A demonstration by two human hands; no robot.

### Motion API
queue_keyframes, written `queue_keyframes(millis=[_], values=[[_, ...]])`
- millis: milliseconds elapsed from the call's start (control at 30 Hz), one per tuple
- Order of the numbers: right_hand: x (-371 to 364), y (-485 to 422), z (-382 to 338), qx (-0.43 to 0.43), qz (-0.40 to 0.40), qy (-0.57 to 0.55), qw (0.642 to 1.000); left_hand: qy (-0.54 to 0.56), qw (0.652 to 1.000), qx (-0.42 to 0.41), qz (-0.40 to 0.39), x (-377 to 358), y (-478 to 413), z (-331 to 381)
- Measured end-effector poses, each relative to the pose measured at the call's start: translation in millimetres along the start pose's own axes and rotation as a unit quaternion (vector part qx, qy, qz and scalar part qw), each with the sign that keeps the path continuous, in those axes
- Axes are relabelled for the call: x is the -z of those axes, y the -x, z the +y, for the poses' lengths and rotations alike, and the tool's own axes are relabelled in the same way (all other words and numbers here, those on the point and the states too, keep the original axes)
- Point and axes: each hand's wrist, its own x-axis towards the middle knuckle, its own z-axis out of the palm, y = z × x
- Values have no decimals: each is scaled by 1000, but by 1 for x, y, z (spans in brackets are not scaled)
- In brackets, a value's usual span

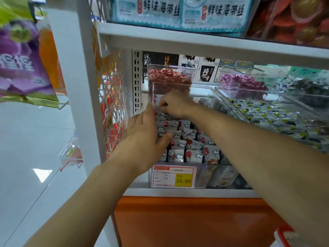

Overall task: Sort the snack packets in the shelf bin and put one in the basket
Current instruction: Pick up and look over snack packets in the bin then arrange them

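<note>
At the near right corner a blurred red-and-white rim (284, 236) is seen, possibly the basket's, though this cannot be settled. Farther in, a price label (173, 176) is fixed to the front of the clear shelf bin (220, 172), whose long axis runs from near to far. The bin is filled with white snack packets (179, 155) marked with red dots and cloud shapes, stood on edge in rows along that axis. The left hand (144, 134) is laid at the near left of the bin, fingers straight and together along the left wall and the thumb spread rightward onto the packet tops; nothing is gripped by it. The packets therefore lie just right of its fingers, so any squaring-up would be done by a push to the right. The right hand (175, 104) is reached over to the far left end of the bin, knuckles up and fingers (162, 106) curled down among the last packets; whether one is pinched there cannot be told, since the tips are partly hidden. The left hand is judged the nearer to the front rows, the right the better placed to lift a packet from the far end. Behind, a clear bin of red sweets (169, 77) is stood against the back, and a neighbouring bin of dark packets (267, 114) is set to the right.
</note>
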Motion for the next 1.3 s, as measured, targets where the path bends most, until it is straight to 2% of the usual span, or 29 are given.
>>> queue_keyframes(millis=[67, 200, 367, 467, 567, 633, 767, 833, 900, 967, 1033, 1133, 1233, 1300], values=[[4, -7, 2, -13, -7, -16, 1000, 12, 1000, 7, -5, 0, 1, 0], [7, -20, 5, -45, 70, -84, 993, 15, 1000, 2, -6, -2, 2, 0], [-11, -46, 4, -57, 61, 32, 996, 4, 1000, -16, 3, -3, 1, 0], [-16, -54, 3, -78, 50, 47, 995, 17, 1000, -24, 4, -3, 1, -1], [-3, -49, 0, -79, 68, -3, 995, 23, 999, -24, 4, -3, 1, -1], [11, -36, -4, -80, 131, -88, 984, 33, 999, -19, 7, -3, 1, 0], [35, 20, -15, -87, 305, -256, 913, 46, 999, -9, 2, -1, 3, 2], [41, 56, -16, -103, 352, -319, 874, 43, 999, 2, 6, 1, 4, 3], [45, 92, -14, -135, 351, -367, 851, 22, 999, 5, 49, 5, 7, 5], [48, 128, -12, -160, 321, -418, 835, 3, 992, -8, 124, 10, 12, 9], [50, 161, -14, -166, 289, -475, 814, -9, 986, -28, 165, 15, 18, 17], [50, 196, -17, -168, 258, -554, 773, 30, 991, -54, 121, 14, 32, 30], [48, 213, -16, -175, 242, -623, 723, 155, 985, -59, 41, 11, 47, 41], [46, 221, -16, -182, 236, -649, 700, 239, 970, -27, 19, 9, 54, 42]])
